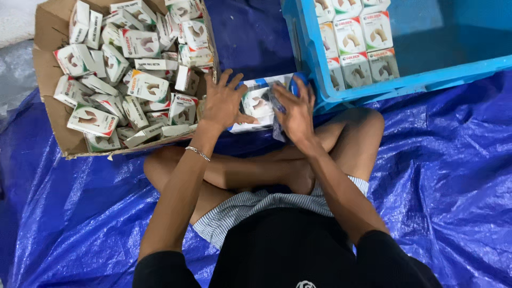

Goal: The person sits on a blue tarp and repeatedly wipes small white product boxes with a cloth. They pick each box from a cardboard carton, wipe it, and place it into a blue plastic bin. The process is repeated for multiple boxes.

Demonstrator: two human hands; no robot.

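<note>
Head camera looks straight down, close (one view only).

Cardboard box (50, 114) and blue crate (320, 80) flank seemingly open tarp (250, 48).

blue crate (373, 88): cut by top edge | cardboard box (50, 106): top cropped

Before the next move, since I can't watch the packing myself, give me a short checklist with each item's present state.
1. Left hand on the white box in front: ok, fingers spread over it.
2. Right hand on the same box: ok; its exact grip: cannot tell.
3. Box closed: cannot tell, hands cover it.
4. Cardboard carton at left stocked: ok, loose boxes piled inside.
5. Blue crate has room: ok, neat rows fill its left part only.
</note>
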